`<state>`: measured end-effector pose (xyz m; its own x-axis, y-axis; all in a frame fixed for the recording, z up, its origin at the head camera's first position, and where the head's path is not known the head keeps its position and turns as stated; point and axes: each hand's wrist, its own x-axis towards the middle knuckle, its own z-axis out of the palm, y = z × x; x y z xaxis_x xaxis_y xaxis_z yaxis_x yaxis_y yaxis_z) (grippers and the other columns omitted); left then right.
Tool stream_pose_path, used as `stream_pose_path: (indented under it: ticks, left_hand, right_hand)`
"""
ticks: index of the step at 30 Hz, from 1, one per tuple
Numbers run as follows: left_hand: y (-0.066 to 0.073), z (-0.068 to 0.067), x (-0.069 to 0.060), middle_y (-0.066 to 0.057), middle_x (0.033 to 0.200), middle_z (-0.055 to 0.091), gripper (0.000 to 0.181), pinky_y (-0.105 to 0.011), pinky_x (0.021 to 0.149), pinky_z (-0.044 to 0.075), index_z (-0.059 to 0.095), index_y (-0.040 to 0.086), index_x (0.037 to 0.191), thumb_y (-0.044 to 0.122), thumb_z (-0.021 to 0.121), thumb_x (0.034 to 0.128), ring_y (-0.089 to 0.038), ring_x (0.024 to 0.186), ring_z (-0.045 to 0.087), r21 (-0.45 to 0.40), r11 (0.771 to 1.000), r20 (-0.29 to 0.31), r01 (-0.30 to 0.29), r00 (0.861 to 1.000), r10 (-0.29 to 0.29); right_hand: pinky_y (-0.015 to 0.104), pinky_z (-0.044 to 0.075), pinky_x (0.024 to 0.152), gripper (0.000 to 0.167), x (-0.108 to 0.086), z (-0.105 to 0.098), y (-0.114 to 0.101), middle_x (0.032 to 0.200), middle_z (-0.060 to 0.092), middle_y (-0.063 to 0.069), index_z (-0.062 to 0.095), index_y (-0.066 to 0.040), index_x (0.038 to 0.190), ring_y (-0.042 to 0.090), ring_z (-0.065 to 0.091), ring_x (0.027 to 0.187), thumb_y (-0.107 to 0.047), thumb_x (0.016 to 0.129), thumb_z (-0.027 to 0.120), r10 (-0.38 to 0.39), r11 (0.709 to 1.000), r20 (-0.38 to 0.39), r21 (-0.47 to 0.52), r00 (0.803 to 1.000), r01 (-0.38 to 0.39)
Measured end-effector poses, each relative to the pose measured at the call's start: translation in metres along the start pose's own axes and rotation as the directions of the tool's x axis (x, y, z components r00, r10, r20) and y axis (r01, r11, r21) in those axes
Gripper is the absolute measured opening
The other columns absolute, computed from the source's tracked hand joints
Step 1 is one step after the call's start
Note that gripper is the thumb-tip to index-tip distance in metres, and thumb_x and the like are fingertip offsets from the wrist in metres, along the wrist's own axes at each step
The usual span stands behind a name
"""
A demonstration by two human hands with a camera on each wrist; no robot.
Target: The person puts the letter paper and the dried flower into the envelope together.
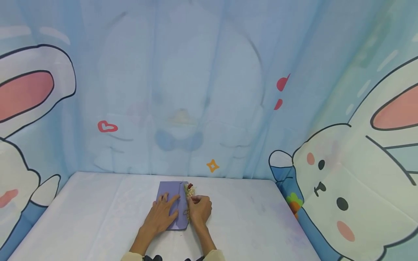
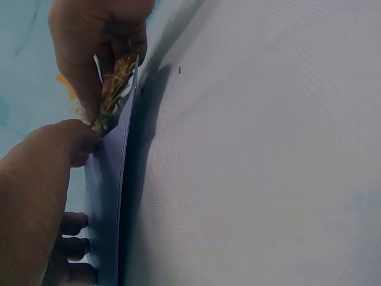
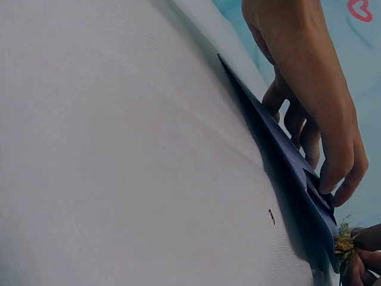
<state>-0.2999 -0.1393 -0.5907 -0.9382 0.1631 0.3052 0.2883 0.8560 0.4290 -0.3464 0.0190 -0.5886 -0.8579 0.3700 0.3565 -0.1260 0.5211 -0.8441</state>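
A purple envelope [image 1: 169,186] lies on the white-covered table with its flap side up. My left hand [image 1: 160,216] rests on it with fingers spread, pressing the paper flat. Along the envelope's right edge is a small bunch of dried flowers [image 1: 189,189], with cream and dark red heads and thin stems. My right hand [image 1: 200,210] pinches this bunch between thumb and fingers. In the left wrist view the dried stems [image 2: 121,74] show under the right hand's fingers, close to the envelope's edge. Part of the bunch is hidden by those fingers.
White cloth [image 1: 91,214] covers the table around the envelope. A tiny dark scrap [image 3: 271,216] lies on the cloth near the envelope. Behind the table hangs a light blue curtain [image 1: 130,72] printed with cartoon rabbits.
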Motion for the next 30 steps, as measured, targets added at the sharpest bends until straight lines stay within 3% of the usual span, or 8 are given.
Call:
stream_pose_path:
  ticks: [13, 17, 25, 30]
  left_hand:
    - [0.002, -0.001, 0.000, -0.032, 0.154, 0.056, 0.053, -0.065, 0.105, 0.049, 0.063, 0.016, 0.153, 0.031, 0.062, 0.1026, -0.051, 0.141, 0.053, -0.004, 1.000, -0.007, -0.004, 1.000, 0.003]
    - [0.004, -0.002, 0.000, -0.032, 0.154, 0.055, 0.054, -0.066, 0.106, 0.048, 0.062, 0.016, 0.154, 0.031, 0.064, 0.1024, -0.051, 0.141, 0.053, -0.011, 1.000, -0.002, 0.000, 1.000, 0.000]
    - [0.005, -0.005, -0.001, -0.032, 0.154, 0.055, 0.054, -0.067, 0.106, 0.049, 0.061, 0.017, 0.155, 0.033, 0.063, 0.1031, -0.051, 0.141, 0.054, -0.013, 1.000, -0.008, -0.008, 1.000, 0.008]
    - [0.001, -0.003, -0.002, -0.031, 0.153, 0.055, 0.055, -0.065, 0.105, 0.050, 0.060, 0.017, 0.155, 0.034, 0.064, 0.1036, -0.050, 0.140, 0.054, -0.004, 1.000, -0.013, -0.008, 1.000, 0.008]
  right_hand:
    - [0.036, 0.052, 0.055, 0.011, -0.005, 0.007, 0.001, 0.062, 0.075, 0.003, 0.083, -0.007, 0.074, 0.011, 0.063, 0.051, -0.011, 0.078, 0.092, -0.027, 0.999, 0.017, -0.044, 1.000, 0.027]
    - [0.033, 0.052, 0.056, 0.010, -0.007, 0.009, -0.002, 0.063, 0.076, 0.002, 0.084, -0.008, 0.075, 0.009, 0.063, 0.052, -0.011, 0.078, 0.093, -0.031, 0.998, 0.066, -0.045, 0.997, 0.034]
    - [0.031, 0.051, 0.055, 0.008, -0.010, 0.010, -0.008, 0.066, 0.078, 0.002, 0.087, -0.009, 0.080, 0.008, 0.065, 0.054, -0.013, 0.080, 0.094, -0.119, 0.987, 0.142, -0.093, 0.983, 0.133]
    - [0.030, 0.053, 0.057, 0.008, -0.009, 0.009, -0.008, 0.068, 0.079, 0.004, 0.087, -0.007, 0.083, 0.009, 0.067, 0.057, -0.012, 0.082, 0.093, -0.113, 0.990, 0.179, -0.061, 0.977, 0.126]
